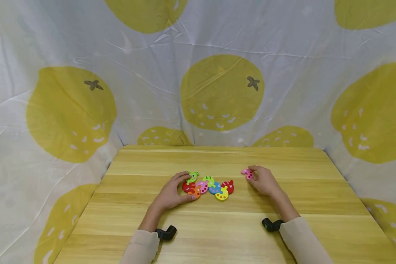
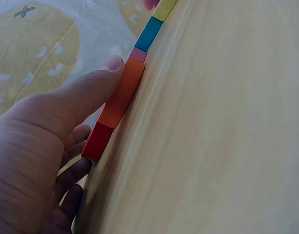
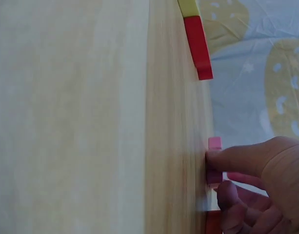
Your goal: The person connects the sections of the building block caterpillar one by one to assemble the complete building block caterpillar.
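Note:
A caterpillar puzzle of several joined, numbered wooden pieces lies on the table, its green head piece (image 1: 193,177) at the left end and a red piece (image 1: 228,187) at the right. My left hand (image 1: 172,190) spans the left end, fingers at the head and red piece, thumb against the orange piece (image 2: 124,92). Right of the row, apart from it, my right hand (image 1: 263,180) pinches a loose pink puzzle piece (image 1: 247,173) with dark pink dots. The right wrist view shows an orange-red piece (image 3: 213,222) beside that hand, mostly out of frame.
The wooden table (image 1: 211,234) ends at a white cloth (image 1: 145,91) printed with yellow fruit, hanging behind and at both sides. A black wrist device (image 1: 166,233) is on the left wrist and another black device (image 1: 272,224) on the right.

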{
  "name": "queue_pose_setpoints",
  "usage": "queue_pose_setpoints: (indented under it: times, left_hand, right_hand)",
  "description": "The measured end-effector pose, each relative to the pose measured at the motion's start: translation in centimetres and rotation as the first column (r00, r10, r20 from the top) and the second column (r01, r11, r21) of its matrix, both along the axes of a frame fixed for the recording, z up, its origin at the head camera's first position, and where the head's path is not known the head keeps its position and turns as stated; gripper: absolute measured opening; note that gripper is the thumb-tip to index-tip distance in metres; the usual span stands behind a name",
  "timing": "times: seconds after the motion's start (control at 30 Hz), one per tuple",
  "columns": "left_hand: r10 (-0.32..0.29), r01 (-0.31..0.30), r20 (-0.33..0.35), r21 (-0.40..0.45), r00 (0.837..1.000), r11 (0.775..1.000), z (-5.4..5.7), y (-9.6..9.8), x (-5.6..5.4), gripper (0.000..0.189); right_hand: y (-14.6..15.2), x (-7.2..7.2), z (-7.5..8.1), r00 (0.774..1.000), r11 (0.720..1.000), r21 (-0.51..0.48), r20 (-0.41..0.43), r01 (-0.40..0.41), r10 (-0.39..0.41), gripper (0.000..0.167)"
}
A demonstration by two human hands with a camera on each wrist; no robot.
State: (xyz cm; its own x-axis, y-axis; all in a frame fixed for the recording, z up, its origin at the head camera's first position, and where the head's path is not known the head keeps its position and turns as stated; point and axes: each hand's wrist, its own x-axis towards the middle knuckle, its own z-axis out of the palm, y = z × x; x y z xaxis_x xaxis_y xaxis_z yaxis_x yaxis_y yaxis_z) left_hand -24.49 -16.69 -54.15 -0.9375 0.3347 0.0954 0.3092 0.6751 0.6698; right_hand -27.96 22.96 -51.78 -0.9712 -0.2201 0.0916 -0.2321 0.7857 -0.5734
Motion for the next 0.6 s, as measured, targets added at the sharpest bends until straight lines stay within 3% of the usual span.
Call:
queue_pose_setpoints:
  times: [0.3, 0.6]
  left_hand:
    - [0.006, -0.006, -0.003, 0.000, 1.000, 1.000, 0.0, 0.1, 0.0, 0.084]
    - [-0.005, 0.005, -0.010, 0.025, 1.000, 1.000, 0.0, 0.1, -0.2, 0.074]
  right_hand:
    - [-0.4, 0.5, 0.0, 1.000, 1.000, 0.021, -0.018, -0.022, 0.022, 0.050]
    - [-0.8, 1.5, 0.2, 1.000, 0.998, -0.068, 0.016, 0.001, 0.000, 0.053]
